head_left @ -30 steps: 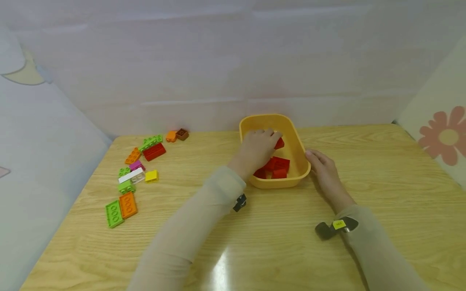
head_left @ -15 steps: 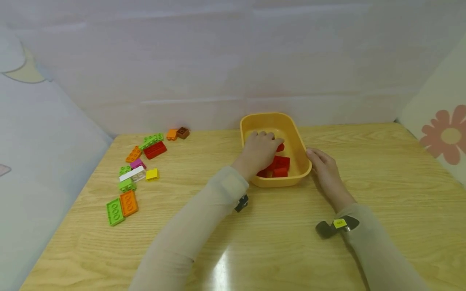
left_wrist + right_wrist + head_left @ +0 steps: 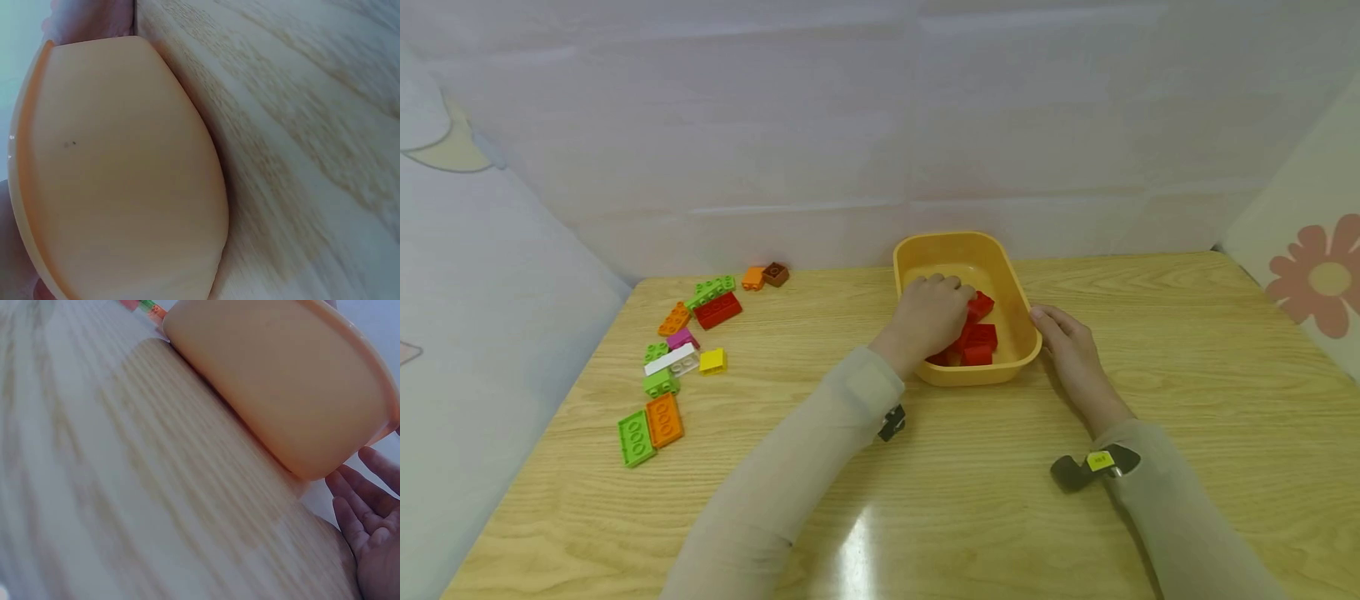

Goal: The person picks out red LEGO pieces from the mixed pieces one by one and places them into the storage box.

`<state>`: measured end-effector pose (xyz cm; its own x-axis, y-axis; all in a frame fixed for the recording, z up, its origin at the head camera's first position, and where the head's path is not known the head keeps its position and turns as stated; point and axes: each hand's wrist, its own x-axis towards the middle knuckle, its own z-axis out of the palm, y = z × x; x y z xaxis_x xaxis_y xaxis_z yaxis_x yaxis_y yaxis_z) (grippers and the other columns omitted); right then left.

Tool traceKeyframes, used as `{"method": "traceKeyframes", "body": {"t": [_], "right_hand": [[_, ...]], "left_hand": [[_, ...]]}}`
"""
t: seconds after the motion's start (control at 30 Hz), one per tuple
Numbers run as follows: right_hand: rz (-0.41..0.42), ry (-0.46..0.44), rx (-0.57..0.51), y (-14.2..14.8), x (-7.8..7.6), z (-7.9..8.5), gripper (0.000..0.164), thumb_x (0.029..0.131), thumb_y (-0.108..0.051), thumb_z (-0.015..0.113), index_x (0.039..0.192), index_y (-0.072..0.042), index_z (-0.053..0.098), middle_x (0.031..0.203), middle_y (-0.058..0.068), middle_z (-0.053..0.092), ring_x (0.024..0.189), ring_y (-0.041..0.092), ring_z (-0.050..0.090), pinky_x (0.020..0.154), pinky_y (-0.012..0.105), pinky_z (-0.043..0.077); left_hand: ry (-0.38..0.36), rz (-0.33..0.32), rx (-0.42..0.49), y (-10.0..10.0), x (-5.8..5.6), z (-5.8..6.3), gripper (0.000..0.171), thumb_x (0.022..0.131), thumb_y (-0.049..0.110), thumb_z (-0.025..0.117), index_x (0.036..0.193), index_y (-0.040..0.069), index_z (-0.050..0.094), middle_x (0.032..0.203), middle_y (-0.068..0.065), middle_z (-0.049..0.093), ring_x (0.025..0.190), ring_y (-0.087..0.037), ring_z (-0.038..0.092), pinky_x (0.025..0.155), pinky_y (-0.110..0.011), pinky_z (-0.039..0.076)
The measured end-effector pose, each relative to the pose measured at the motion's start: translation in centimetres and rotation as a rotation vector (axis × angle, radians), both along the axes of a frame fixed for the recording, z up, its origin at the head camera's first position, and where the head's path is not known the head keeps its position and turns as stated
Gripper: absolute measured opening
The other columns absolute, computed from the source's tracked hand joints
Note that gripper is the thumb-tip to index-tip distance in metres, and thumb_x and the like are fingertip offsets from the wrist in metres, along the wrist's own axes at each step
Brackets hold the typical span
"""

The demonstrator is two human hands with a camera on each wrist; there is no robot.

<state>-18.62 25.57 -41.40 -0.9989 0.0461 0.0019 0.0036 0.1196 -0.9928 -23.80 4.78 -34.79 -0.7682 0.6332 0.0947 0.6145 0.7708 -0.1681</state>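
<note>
In the head view, my left hand (image 3: 928,315) reaches down into a yellow-orange plastic bin (image 3: 1017,292). Its fingertips are hidden behind the back of the hand. Close by its fingers lies a red toy brick (image 3: 980,305), and several more red bricks (image 3: 977,355) lie on the bin floor near the front. Whether it grips any of them does not show. My right hand (image 3: 1070,350) touches the bin's right side, thumb at the rim. The right wrist view shows fingers (image 3: 353,487) extended against the bin's outer wall (image 3: 275,381). The left wrist view mostly holds the bin's wall (image 3: 125,162).
Loose toy bricks lie at the table's left: a red one (image 3: 718,310), a yellow one (image 3: 712,362), a white one (image 3: 672,362), flat green (image 3: 636,438) and orange (image 3: 664,420) ones, a brown one (image 3: 776,274), others among them. A pale wall covering (image 3: 880,133) stands behind the wooden table (image 3: 985,500).
Inside the bin, my left hand has shifted slightly down and left. The red brick by its fingers sits a little lower and shows more. My right hand stays at the bin's side.
</note>
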Motion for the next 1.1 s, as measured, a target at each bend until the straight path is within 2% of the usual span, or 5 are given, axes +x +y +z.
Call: {"method": "traceKeyframes", "body": {"t": [0.17,0.3,0.57,0.87,1.1], "right_hand": [[0.009,-0.011,-0.066,0.0,0.0,0.0,0.063,0.101,-0.046,0.053,0.139,0.004,0.048,0.134,0.006,0.05,0.111,0.011,0.054,0.089,0.014,0.047],[0.003,-0.017,-0.01,0.0,-0.1,0.1,0.065,0.101,-0.049,0.049,0.14,0.003,0.048,0.137,0.008,0.049,0.113,0.011,0.053,0.089,0.013,0.046],[0.001,-0.032,-0.034,0.1,-0.1,0.0,0.064,0.101,-0.048,0.051,0.141,0.002,0.048,0.139,0.007,0.048,0.115,0.013,0.051,0.091,0.013,0.045],[0.001,-0.043,0.007,0.0,0.0,0.3,0.066,0.101,-0.051,0.048,0.143,0.0,0.047,0.143,0.009,0.046,0.12,0.014,0.05,0.093,0.014,0.044],[0.003,-0.058,0.03,0.0,0.0,0.3,0.069,0.101,-0.053,0.047,0.145,0.0,0.045,0.147,0.011,0.043,0.122,0.014,0.049,0.094,0.014,0.044]], "left_hand": [[0.081,-0.042,0.052,-0.7,0.1,-0.1,0.029,0.101,0.018,0.049,0.123,0.021,0.068,0.11,0.004,0.067,0.095,-0.016,0.061,0.082,-0.031,0.049],[0.169,-0.056,0.122,-1.8,0.0,-0.2,0.027,0.101,0.017,0.051,0.121,0.019,0.069,0.112,0.002,0.069,0.1,-0.018,0.062,0.087,-0.033,0.05],[0.335,-0.112,0.23,-5.8,-0.6,0.1,0.022,0.095,0.011,0.057,0.112,0.012,0.071,0.115,-0.005,0.068,0.109,-0.024,0.061,0.093,-0.037,0.051],[0.322,-0.002,0.282,-11.5,-1.7,0.9,0.022,0.097,0.009,0.055,0.113,0.008,0.07,0.113,-0.008,0.069,0.108,-0.027,0.063,0.087,-0.041,0.052],[0.353,0.036,0.279,-15.5,-2.0,0.0,0.02,0.095,0.008,0.059,0.11,0.009,0.072,0.105,-0.008,0.072,0.096,-0.028,0.067,0.075,-0.041,0.054]]}}
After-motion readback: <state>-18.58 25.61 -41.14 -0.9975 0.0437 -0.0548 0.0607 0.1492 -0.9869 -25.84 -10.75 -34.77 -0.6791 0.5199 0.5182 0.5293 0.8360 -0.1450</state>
